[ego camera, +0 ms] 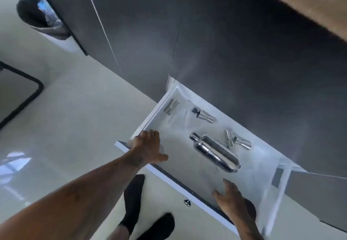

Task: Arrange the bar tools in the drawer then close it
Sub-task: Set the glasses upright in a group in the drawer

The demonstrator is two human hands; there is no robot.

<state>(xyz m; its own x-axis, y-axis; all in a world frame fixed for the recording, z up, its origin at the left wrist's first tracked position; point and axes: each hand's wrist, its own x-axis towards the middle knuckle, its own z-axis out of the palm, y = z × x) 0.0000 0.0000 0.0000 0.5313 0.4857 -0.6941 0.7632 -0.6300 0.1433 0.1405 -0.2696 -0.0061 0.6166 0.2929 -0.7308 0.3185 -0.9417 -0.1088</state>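
Observation:
A white drawer [161, 172] stands pulled out from dark grey cabinets. A shiny steel cocktail shaker [216, 151] lies on its side in the middle. Behind it rest a steel jigger [238, 142], another jigger [171, 104] at the far left corner, and a steel pourer-like tool [203, 115]. My left hand [148, 147] rests on the drawer's near left corner, fingers over the rim, and may touch something clear there. My right hand [231, 196] hovers open over the drawer's near right part, holding nothing.
A small metal knob [187, 202] sits on the drawer front. My feet in black socks [133, 198] stand on the glossy pale floor below it. A black bin [40, 16] stands at the far left beside the cabinet. A wooden countertop edge [308, 3] runs above.

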